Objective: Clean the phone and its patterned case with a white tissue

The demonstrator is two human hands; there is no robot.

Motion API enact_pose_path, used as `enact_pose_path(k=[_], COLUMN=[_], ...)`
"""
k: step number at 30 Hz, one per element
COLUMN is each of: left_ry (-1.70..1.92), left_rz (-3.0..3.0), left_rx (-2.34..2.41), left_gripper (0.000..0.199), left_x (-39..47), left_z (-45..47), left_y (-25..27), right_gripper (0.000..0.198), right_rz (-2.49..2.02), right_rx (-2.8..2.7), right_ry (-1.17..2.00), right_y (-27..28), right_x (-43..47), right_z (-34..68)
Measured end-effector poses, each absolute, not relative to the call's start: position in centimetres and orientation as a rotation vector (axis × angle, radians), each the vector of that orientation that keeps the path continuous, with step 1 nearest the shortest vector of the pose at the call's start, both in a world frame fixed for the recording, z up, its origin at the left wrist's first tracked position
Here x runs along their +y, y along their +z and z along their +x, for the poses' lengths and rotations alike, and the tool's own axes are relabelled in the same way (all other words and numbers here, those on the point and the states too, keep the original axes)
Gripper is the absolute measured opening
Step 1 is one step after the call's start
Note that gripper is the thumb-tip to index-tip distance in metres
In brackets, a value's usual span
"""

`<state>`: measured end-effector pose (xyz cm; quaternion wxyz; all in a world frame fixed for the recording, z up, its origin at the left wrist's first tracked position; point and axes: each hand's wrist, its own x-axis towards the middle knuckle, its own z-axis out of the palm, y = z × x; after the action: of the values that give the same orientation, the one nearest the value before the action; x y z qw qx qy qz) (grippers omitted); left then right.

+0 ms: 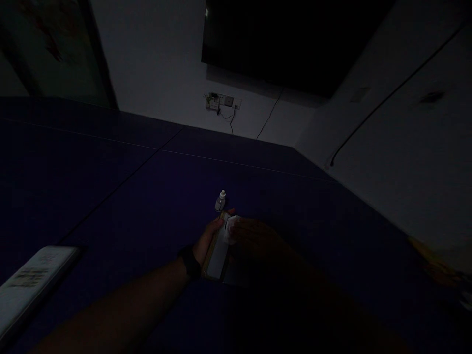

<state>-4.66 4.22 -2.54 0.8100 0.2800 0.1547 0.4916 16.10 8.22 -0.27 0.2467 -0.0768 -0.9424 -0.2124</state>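
The scene is very dark. My left hand (207,239), with a dark band on its wrist, is closed around the edge of a flat, oblong thing (217,258) that has a pale, smooth face and a yellowish rim; its kind is unclear. A darker flat part seems to lie along its right side. On the upper part of that face my right hand (254,233) presses a crumpled white tissue or cloth (231,229), fingers closed over it. Just beyond my left fingertips a small clear bottle (220,202) with a white cap stands upright on the dark blue surface.
A white, box-like thing with dark markings (29,280) lies at the lower left. Ahead, a white wall carries a large dark screen (280,39) and sockets with cables (223,102). Something yellow and orange (437,263) lies at the right by the wall.
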Motion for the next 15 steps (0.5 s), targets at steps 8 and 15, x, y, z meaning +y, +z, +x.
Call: enact_pose_path(k=[8,15], left_ry=[1.106,1.173], left_rz=[0.698,0.680], left_rx=[0.405,0.468], left_gripper=[0.051,0.053], left_x=[4.5,4.6], left_z=[-4.5,-4.2], left_y=[-3.1,-3.3], right_gripper=[0.029,0.030], right_rz=[-0.331,-0.379], right_rx=[-2.656,-2.680], right_ry=[-0.353,-0.276], right_y=[-1.6,-1.6], right_x=[7.6,5.3], right_z=[15.6,14.3])
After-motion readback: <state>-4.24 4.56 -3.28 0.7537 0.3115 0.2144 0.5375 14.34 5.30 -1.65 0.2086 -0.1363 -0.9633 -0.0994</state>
